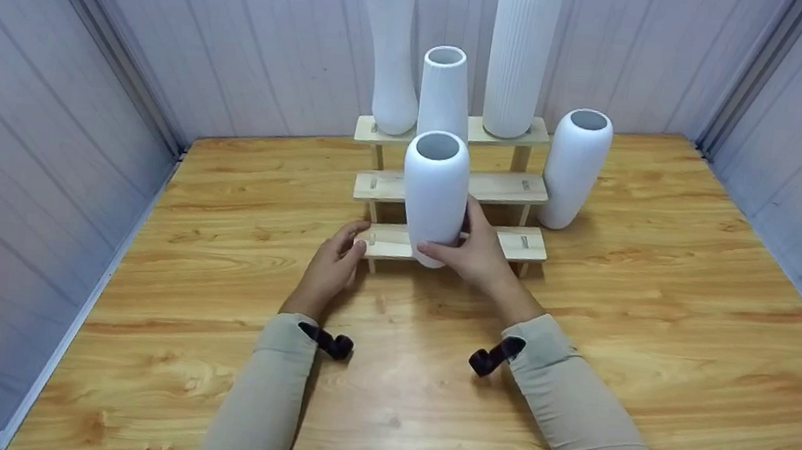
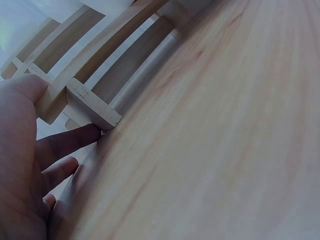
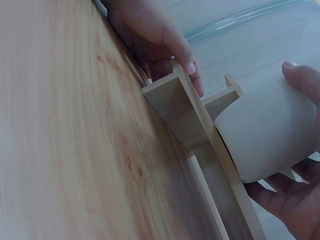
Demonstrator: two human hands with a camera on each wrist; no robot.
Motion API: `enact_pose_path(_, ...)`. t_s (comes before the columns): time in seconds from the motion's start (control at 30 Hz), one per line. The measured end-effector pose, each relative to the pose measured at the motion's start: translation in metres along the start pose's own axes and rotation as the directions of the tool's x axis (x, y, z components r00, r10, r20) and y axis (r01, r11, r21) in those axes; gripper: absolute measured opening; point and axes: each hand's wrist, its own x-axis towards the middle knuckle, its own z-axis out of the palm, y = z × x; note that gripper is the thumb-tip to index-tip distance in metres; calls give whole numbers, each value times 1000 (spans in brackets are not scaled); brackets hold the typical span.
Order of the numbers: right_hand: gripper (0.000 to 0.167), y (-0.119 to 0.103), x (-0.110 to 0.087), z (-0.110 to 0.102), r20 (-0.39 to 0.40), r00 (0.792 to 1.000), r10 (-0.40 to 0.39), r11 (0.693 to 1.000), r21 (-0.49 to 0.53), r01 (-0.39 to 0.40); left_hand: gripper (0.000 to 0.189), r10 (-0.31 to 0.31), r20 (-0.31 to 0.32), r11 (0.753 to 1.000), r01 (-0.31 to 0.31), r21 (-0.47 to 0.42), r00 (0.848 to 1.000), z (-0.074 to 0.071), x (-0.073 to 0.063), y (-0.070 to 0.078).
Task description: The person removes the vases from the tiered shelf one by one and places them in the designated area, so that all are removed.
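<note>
A smooth white vase [image 1: 435,191] stands upright at the lowest step of a three-step wooden stand [image 1: 388,242]. Around its lower part curl the fingers and thumb of my right hand [image 1: 480,257]. In the right wrist view the vase's base [image 3: 265,135] is at the plank, with a thin dark line between them. My left hand [image 1: 332,266] holds the left end of that same step. The left wrist view shows its thumb on the plank end [image 2: 52,97] and a finger against the stand's leg [image 2: 95,107].
On the top step stand a scalloped-rim vase [image 1: 393,58] and a tall ribbed vase [image 1: 522,58]. A tapered vase [image 1: 445,90] rises behind the held one. Another smooth vase [image 1: 577,170] stands on the table [image 1: 662,323] right of the stand. Panel walls [image 1: 264,36] enclose the table.
</note>
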Motion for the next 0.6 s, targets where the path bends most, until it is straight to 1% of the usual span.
enact_pose_path(0.1, 102, 2, -1, -2, -1, 1000, -14, 1000, -11, 14, 38, 0, 6, 1000, 0, 4, 1000, 0, -1, 1)
enact_pose_path(0.27, 101, 2, -3, -7, 1, 1000, 0, 1000, -19, 0, 37, 1, -2, 1000, -1, -10, 1000, 0, -1, 1)
enact_pose_path(0.47, 102, 3, -3, -12, 14, 1000, 10, 1000, -3, -10, 37, 12, -2, 1000, -12, -10, 1000, 1, 1, 0)
enact_pose_path(0.6, 101, 2, -4, -15, 12, 1000, 8, 1000, -8, -8, 37, 7, -3, 1000, -7, -19, 1000, 0, 1, -1)
